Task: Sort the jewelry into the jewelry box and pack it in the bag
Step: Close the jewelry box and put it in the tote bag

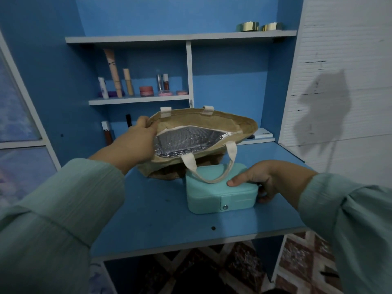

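Mint jewelry box (220,192) (closed, snap-fastened)

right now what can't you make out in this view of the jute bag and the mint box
- Head view: contents of the closed mint-green jewelry box, hidden by its snapped lid.
- Bottom of the tan jute bag: its silver foil lining folds over it.
- Right hand: fingers behind the box's far side are hidden.
- Left hand: fingertips tucked behind the bag's rim.
- Labels on the cosmetic tubes: too small and dim.
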Demonstrator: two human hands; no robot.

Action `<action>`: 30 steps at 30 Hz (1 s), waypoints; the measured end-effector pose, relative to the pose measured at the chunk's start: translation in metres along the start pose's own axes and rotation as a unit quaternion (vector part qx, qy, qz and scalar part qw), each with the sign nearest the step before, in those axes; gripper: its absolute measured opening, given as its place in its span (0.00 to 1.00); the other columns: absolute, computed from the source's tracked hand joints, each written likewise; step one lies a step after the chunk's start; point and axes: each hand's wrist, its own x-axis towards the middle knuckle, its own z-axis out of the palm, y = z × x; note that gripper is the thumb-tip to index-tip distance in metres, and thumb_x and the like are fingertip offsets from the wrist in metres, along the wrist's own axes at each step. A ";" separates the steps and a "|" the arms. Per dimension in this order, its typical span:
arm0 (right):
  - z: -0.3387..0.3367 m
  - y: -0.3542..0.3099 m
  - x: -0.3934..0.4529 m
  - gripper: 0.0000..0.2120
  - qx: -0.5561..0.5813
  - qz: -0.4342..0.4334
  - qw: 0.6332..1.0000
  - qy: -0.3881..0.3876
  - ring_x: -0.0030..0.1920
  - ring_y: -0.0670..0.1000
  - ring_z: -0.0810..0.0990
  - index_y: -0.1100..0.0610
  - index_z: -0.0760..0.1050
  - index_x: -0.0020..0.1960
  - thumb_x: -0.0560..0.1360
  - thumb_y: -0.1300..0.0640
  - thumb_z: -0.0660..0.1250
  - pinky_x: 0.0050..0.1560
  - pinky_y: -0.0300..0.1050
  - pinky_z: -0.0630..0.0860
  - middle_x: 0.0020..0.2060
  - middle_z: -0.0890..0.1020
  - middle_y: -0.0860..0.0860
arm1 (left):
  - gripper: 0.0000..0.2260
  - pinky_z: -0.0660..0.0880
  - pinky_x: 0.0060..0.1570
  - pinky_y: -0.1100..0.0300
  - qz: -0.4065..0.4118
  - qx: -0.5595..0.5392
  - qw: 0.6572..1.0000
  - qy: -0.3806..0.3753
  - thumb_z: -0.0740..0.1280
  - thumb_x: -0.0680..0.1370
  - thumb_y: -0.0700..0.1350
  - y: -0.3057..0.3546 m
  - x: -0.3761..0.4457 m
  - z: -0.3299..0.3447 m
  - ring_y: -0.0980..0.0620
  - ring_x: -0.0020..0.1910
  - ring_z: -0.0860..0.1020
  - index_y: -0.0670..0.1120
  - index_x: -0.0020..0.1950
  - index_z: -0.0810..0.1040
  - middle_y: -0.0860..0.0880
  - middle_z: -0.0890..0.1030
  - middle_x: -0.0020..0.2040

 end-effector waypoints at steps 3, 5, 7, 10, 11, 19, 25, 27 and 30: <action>0.002 0.001 0.001 0.28 0.010 -0.002 1.000 0.005 0.45 0.54 0.74 0.58 0.72 0.58 0.62 0.52 0.77 0.42 0.45 0.71 0.46 0.76 0.55 | 0.26 0.73 0.51 0.54 0.002 -0.002 1.000 -0.004 0.64 0.75 0.39 0.001 0.000 0.001 0.43 0.57 0.70 0.45 0.71 0.62 0.45 0.57 0.69; 0.004 0.001 0.000 0.27 0.025 -0.006 1.000 0.010 0.44 0.54 0.75 0.58 0.72 0.58 0.63 0.53 0.77 0.40 0.45 0.72 0.47 0.77 0.55 | 0.27 0.73 0.54 0.52 0.002 -0.003 1.000 -0.005 0.64 0.75 0.38 0.001 0.000 0.001 0.43 0.58 0.69 0.46 0.72 0.60 0.45 0.57 0.69; 0.006 0.001 -0.001 0.27 0.038 -0.009 0.999 0.008 0.45 0.54 0.75 0.58 0.72 0.59 0.64 0.54 0.77 0.40 0.45 0.73 0.48 0.77 0.56 | 0.28 0.73 0.55 0.51 0.004 -0.004 1.000 -0.001 0.64 0.74 0.38 0.002 -0.001 0.002 0.43 0.58 0.69 0.46 0.73 0.60 0.45 0.57 0.69; 0.008 -0.001 -0.005 0.21 0.094 -0.017 0.995 -0.030 0.45 0.55 0.77 0.59 0.73 0.55 0.66 0.56 0.75 0.43 0.48 0.75 0.46 0.79 0.57 | 0.28 0.72 0.54 0.54 0.008 -0.009 1.000 0.000 0.64 0.75 0.38 0.001 -0.001 0.003 0.43 0.59 0.69 0.45 0.73 0.59 0.44 0.56 0.70; 0.009 -0.003 -0.007 0.19 0.113 -0.027 0.992 -0.042 0.45 0.56 0.77 0.59 0.72 0.54 0.67 0.57 0.74 0.43 0.49 0.75 0.45 0.79 0.57 | 0.28 0.72 0.54 0.55 0.007 -0.010 1.000 0.002 0.65 0.75 0.38 0.001 -0.002 0.003 0.43 0.58 0.69 0.45 0.73 0.60 0.44 0.57 0.70; -0.002 -0.015 -0.036 0.11 0.108 -0.066 0.992 0.015 0.41 0.55 0.79 0.60 0.73 0.49 0.70 0.56 0.70 0.41 0.47 0.76 0.41 0.80 0.56 | 0.28 0.72 0.56 0.53 -0.001 0.003 1.000 0.002 0.66 0.74 0.40 -0.002 0.001 0.005 0.43 0.59 0.69 0.45 0.72 0.60 0.45 0.56 0.69; -0.033 -0.007 -0.064 0.18 0.090 -0.065 0.989 0.097 0.43 0.56 0.80 0.61 0.74 0.53 0.66 0.58 0.73 0.44 0.48 0.78 0.47 0.80 0.58 | 0.31 0.71 0.58 0.51 -0.010 -0.002 1.000 -0.006 0.66 0.74 0.41 0.002 0.000 0.007 0.41 0.60 0.69 0.45 0.74 0.56 0.44 0.56 0.69; -0.045 -0.004 -0.075 0.20 0.092 -0.073 0.986 0.122 0.43 0.57 0.80 0.60 0.73 0.55 0.66 0.57 0.74 0.40 0.47 0.77 0.50 0.80 0.58 | 0.31 0.71 0.58 0.52 -0.009 -0.003 1.000 -0.004 0.66 0.74 0.40 0.007 -0.001 0.007 0.42 0.60 0.69 0.44 0.74 0.57 0.43 0.56 0.68; -0.061 0.000 -0.095 0.23 0.096 -0.087 0.980 0.149 0.43 0.57 0.80 0.60 0.73 0.58 0.66 0.57 0.73 0.38 0.47 0.77 0.53 0.79 0.59 | 0.29 0.70 0.61 0.52 -0.012 -0.011 1.000 0.002 0.66 0.75 0.41 0.014 -0.003 0.007 0.42 0.62 0.67 0.44 0.73 0.57 0.44 0.57 0.68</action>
